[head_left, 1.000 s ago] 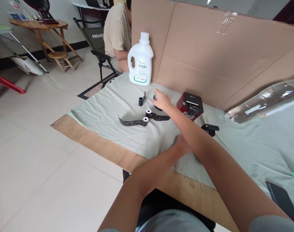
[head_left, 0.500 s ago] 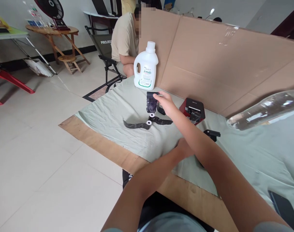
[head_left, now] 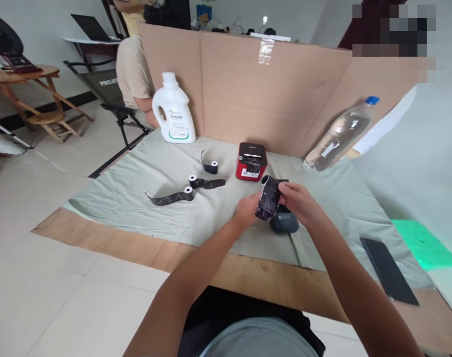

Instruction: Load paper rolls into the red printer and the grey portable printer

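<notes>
My left hand [head_left: 247, 209] and my right hand [head_left: 297, 197] both hold a black paper roll [head_left: 268, 201] with a white core, its printed loose strip hanging down. The left fingers are partly hidden behind the strip; the right thumb and fingers pinch its right edge. Just beneath the hands lies a dark grey device [head_left: 285, 222], with a black part like a raised lid behind the roll. Left of my hands, a black roll [head_left: 189, 194], a second roll [head_left: 193, 181] and a third roll [head_left: 213, 167] lie on the cloth with strips trailing.
A red and black box-shaped machine [head_left: 251, 162] stands behind my hands. A white jug [head_left: 174, 111] and a large clear bottle [head_left: 339, 136] lean near the cardboard wall [head_left: 266, 89]. A black phone-like slab [head_left: 389, 270] lies right. A seated person [head_left: 133, 74] is behind the cardboard.
My right hand has brought the black roll from the far rolls back above the dark device. My left hand has come up and taken hold of it too. The view has turned right.
</notes>
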`<state>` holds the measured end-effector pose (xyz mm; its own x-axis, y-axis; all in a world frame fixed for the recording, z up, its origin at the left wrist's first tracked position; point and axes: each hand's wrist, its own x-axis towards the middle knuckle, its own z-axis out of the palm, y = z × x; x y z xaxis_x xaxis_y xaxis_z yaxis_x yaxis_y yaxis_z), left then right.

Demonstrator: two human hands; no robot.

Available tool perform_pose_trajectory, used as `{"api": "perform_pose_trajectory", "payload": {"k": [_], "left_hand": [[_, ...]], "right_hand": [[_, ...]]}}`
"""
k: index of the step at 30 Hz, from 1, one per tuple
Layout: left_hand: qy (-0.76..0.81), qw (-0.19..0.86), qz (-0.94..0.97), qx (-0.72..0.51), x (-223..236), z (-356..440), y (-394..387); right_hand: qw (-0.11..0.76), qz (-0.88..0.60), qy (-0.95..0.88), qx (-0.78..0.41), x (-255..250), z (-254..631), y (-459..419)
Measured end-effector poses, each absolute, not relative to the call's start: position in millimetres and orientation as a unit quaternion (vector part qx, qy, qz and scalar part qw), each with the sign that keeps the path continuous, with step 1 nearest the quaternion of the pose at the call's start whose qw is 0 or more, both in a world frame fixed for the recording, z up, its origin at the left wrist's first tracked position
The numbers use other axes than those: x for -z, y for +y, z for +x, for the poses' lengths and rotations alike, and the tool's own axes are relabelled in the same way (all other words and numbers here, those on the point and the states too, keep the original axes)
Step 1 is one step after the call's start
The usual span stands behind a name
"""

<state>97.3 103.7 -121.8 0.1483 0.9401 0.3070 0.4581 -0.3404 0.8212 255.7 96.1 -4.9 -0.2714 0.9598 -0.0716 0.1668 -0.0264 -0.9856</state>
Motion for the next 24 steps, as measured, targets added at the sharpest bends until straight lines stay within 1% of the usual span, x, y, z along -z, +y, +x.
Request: {"api": "perform_pose_trajectory", "payload": {"k": [4,8,13,19,21,24], "left_hand": [[0.506,0.252,0.731,-0.383,113.9,100.0,98.5],[0.505,0.234,0.745,-0.368,108.8,105.5,93.4],[0.511,0.236,0.737,-0.374,113.6,106.2,97.0],[0.517,0.240,0.732,-0.374,118.4,103.2,102.1],[0.512,0.237,0.739,-0.368,117.8,103.4,102.0],[0.505,0.241,0.746,-0.360,115.6,103.8,101.1]], "right_hand": [[0.307,-0.531,-0.621,-0.488,20.0,316.9,86.7],[0.274,-0.563,-0.666,-0.404,34.2,350.7,100.3],[0.196,-0.542,-0.742,-0.344,50.8,347.9,132.5],[0.099,-0.542,-0.794,-0.258,52.3,332.8,151.4],[0.080,-0.549,-0.797,-0.239,54.0,330.2,151.4],[0.074,-0.569,-0.794,-0.202,59.3,327.1,147.7]]}}
